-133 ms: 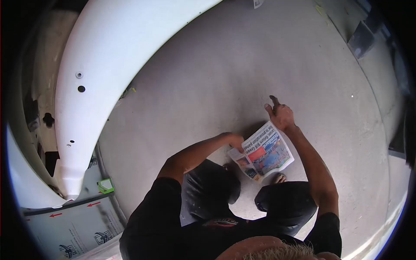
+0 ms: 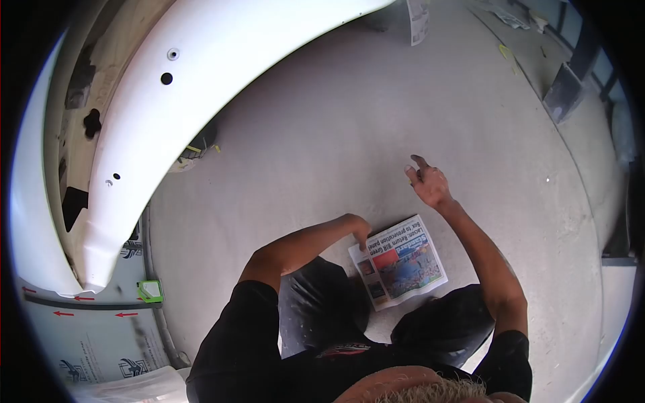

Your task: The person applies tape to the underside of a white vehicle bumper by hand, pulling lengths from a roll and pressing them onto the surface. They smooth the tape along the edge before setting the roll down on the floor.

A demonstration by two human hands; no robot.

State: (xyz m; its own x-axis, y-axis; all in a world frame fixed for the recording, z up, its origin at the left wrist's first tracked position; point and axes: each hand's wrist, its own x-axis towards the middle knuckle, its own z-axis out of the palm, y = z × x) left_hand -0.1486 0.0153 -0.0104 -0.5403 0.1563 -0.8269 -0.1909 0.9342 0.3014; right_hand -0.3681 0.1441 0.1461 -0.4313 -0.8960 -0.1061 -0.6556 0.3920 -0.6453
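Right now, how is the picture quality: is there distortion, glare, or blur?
Head view: strong fisheye bending, dark corners; the white car panel is bright, nearly washed out; the newspaper is sharp enough to show headlines; the right hand is slightly soft.

bare concrete floor (image 2: 349, 127) ahead; white car panel (image 2: 201, 74) blocks left.

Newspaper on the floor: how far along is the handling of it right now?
Done: the folded newspaper lies flat on the concrete floor in front of the knees. In hand: the left hand presses its top left corner; the right hand is raised above the floor, off the paper, fingers loose. Left: the paper is not yet unfolded, and the white panel is bare.
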